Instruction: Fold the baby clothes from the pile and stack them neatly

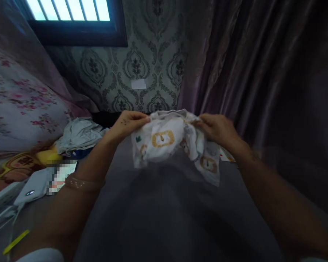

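- The left hand [128, 123] pinched the upper left edge of a small white printed cloth [169, 143].
- The right hand [217, 129] gripped its upper right edge, fingers closed.
- The cloth hung between both hands, above a dark grey bed [164, 218].
- A crumpled garment [79, 134], possibly a shirt, lay well to the left.

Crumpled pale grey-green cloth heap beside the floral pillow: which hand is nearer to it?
Left. The left hand pinches the white lion-print fabric just right of the crumpled pale grey-green cloth heap; the right hand grips the fabric's far edge, farther away.
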Motion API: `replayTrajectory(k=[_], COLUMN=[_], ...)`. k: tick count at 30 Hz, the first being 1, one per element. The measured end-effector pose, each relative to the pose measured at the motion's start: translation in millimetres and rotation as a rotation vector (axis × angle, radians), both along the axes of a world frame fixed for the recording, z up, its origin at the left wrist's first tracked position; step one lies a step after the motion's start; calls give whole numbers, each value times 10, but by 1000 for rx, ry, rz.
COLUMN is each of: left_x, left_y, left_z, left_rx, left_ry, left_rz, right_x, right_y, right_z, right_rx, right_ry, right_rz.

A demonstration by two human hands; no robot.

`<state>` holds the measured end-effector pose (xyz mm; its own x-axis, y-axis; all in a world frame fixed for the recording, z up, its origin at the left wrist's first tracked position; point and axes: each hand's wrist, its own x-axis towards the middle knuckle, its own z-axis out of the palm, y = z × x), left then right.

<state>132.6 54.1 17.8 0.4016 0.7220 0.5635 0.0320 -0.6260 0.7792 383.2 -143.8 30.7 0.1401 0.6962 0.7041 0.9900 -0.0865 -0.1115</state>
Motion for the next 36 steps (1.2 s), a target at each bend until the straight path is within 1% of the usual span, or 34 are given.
replayTrajectory(k=[2, 4, 6, 10, 13, 16, 18, 20, 22, 24, 25, 26, 28, 29, 30, 31, 33, 34, 35, 36], left_x=[42, 86, 129, 213, 280, 336, 354, 352, 338, 317, 305, 291, 262, 248, 235, 224, 210, 206, 203, 202], left_y=[-46, -63, -47, 28, 79, 126, 153, 179, 199, 205, 198, 184, 141, 120, 107, 106, 148, 190, 242, 297], left_z=[57, 97, 103, 46, 8, -13, -32, -53, -55, -15, 21, 63, 137, 156, 155, 134, 36, -27, -91, -146], left_rx=[-4, -8, -22, -59, -102, -121, -122, -115, -99, -49, 2, 72, 244, 330, 399, 443, 439, 400, 351, 302], left_ry=[-23, -37, 23, -1, 14, -124, -153, -126, -94, -51, -54, -84, -170, -166, -97, 28, 287, 338, 327, 273], left_rz=[-14, -16, -61, -59, -91, -31, -49, -80, -83, -71, -41, 15, 166, 207, 194, 131, -18, -41, -23, 18], right_x=[34, 76, 118, 170, 183, 196, 215, 242, 269, 280, 276, 265, 230, 212, 198, 192, 211, 236, 268, 304], right_y=[41, 95, 152, 240, 263, 268, 276, 292, 310, 320, 318, 313, 296, 289, 285, 285, 297, 308, 320, 333], right_z=[-20, -42, -63, -90, -88, -90, -106, -124, -124, -91, -64, -34, 16, 27, 25, 10, -48, -82, -115, -142], right_rx=[-5, 54, 62, 77, 67, 132, 110, 77, 47, 4, 7, 42, 180, 233, 232, 174, -23, -95, -124, -119], right_ry=[44, 97, 154, 244, 245, 240, 245, 247, 243, 230, 214, 188, 100, 43, -18, -72, -135, -138, -123, -94], right_rz=[25, 16, 32, 37, 10, -39, -20, -2, -3, 3, 6, 6, -9, -13, -4, 14, 48, 49, 36, 18])
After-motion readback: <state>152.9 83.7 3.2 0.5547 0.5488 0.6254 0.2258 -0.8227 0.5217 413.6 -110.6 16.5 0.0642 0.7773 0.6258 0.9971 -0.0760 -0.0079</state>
